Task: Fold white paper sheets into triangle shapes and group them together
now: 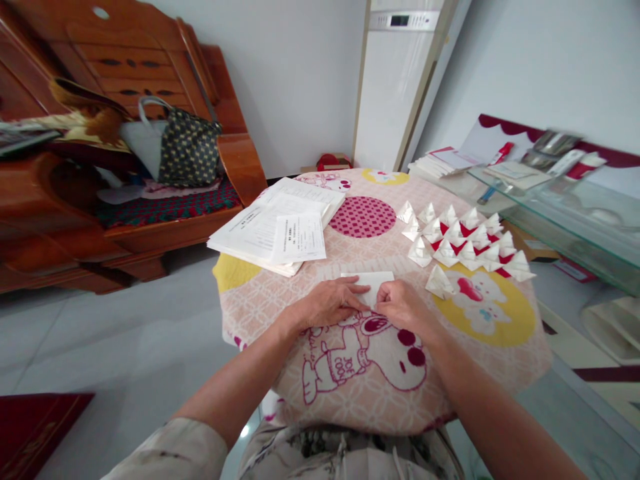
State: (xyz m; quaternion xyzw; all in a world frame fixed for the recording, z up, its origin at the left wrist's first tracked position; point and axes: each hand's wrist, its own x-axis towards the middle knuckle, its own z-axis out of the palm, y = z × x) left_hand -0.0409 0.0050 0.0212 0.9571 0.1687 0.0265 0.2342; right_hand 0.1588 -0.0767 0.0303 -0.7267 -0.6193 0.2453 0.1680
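Note:
A small white sheet of paper (373, 277) lies on the patterned cloth in front of me. My left hand (337, 300) rests on its left side with the fingers stretched out and pressing down. At the right lower part of the sheet my right hand (400, 303) is closed, its curled fingers pinching the paper; the fingertips are partly hidden. Just to the right stands a single folded paper piece (440, 283), pointed at the top. Beyond it, several similar folded paper pieces (467, 254) stand in rows over a red surface.
Printed sheets (250, 223) are stacked at the table's back left. The round table wears a pink patterned cloth (370, 250). A glass shelf (565, 220) with papers and bowls borders the right side. A wooden bench (240, 160) holding a bag (190, 147) stands at the left.

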